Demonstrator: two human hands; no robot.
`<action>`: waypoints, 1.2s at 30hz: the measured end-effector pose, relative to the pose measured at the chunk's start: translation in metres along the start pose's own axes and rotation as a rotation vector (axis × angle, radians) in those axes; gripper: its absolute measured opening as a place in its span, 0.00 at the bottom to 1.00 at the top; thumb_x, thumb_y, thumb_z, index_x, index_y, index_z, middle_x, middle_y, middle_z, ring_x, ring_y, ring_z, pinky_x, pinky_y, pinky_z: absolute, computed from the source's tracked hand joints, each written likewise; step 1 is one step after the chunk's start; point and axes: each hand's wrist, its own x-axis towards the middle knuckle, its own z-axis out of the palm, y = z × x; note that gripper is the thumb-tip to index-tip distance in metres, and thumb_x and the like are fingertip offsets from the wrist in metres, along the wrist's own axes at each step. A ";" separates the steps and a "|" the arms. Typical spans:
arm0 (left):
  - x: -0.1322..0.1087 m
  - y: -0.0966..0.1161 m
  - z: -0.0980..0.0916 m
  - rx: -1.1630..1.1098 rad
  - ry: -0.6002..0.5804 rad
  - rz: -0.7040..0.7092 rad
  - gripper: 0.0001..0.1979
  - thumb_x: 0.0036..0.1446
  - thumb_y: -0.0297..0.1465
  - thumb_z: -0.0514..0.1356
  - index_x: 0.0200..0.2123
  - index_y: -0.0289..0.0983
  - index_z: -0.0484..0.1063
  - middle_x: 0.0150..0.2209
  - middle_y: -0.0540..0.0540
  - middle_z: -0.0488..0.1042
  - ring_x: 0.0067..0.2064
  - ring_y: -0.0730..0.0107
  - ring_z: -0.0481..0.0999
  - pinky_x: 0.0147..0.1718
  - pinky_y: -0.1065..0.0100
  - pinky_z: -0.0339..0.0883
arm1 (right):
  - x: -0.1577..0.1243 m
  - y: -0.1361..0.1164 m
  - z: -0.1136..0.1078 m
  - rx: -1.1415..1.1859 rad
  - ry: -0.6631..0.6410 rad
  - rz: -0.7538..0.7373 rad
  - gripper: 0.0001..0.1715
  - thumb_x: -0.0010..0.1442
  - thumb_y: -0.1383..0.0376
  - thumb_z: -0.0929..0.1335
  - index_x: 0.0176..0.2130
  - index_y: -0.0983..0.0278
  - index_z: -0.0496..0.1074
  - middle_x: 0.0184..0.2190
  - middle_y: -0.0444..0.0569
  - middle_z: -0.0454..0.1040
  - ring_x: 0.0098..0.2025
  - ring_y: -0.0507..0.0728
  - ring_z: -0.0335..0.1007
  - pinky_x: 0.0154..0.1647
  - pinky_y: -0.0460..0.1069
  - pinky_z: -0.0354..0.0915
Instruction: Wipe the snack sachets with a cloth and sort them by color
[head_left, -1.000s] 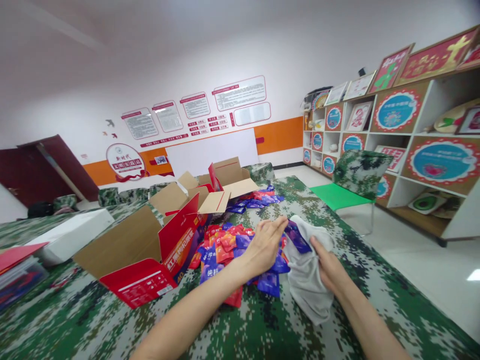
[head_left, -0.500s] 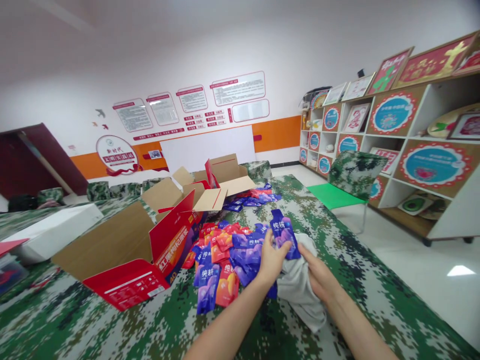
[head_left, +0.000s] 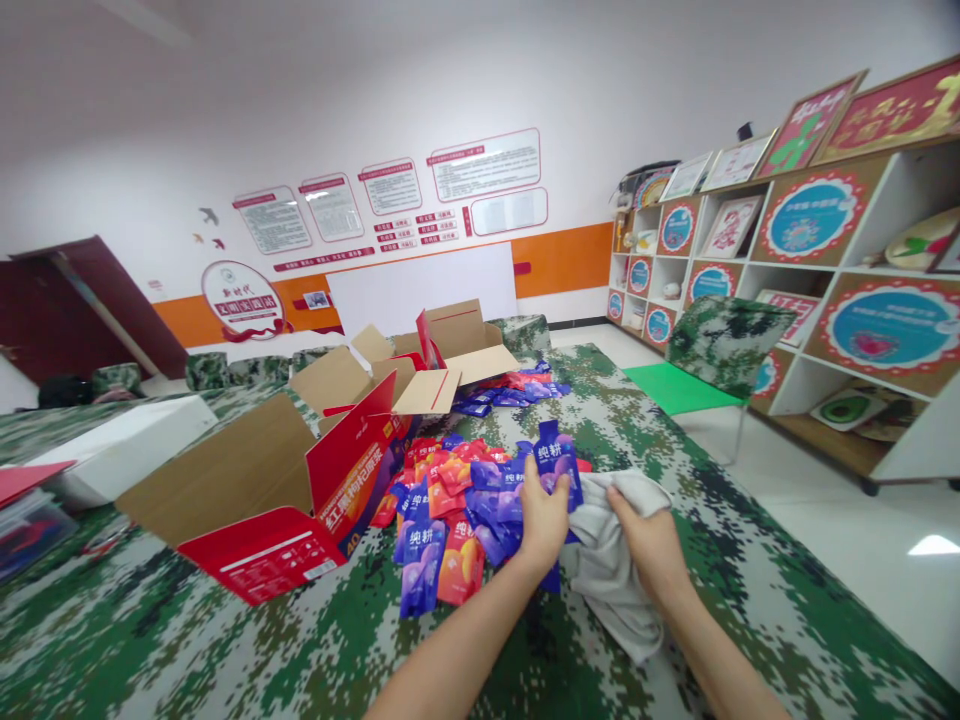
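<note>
Here your left hand [head_left: 546,520] pinches a pouch [head_left: 561,458] low in its fingers at the pile's [head_left: 448,500] right side, leaving its neck clear, while your right hand [head_left: 654,548] grips the cloth [head_left: 611,590] beside it, bunched seemingly for control.

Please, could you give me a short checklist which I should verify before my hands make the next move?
1. Left hand has a grip on the purple pouch: ok, held between thumb and fingers.
2. Pouch's printed face visible: ok, white lettering faces the camera.
3. Right hand has hold of the gray cloth: ok, gripped near its top.
4. Cloth spread flat: not ok, it hangs in folds.
5. Underside of the held pouch dry and clean: cannot tell, it is hidden.
6. Loose pouches in the near pile separated by colour: not ok, red-orange and purple ones lie mixed.
</note>
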 end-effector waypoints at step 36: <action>0.050 0.006 -0.046 0.522 -0.339 0.132 0.11 0.54 0.28 0.50 0.37 0.32 0.70 0.39 0.38 0.74 0.42 0.62 0.71 0.45 0.64 0.61 | 0.002 0.017 0.003 -0.200 -0.142 -0.025 0.21 0.50 0.57 0.66 0.43 0.65 0.72 0.45 0.54 0.73 0.52 0.64 0.64 0.56 0.60 0.54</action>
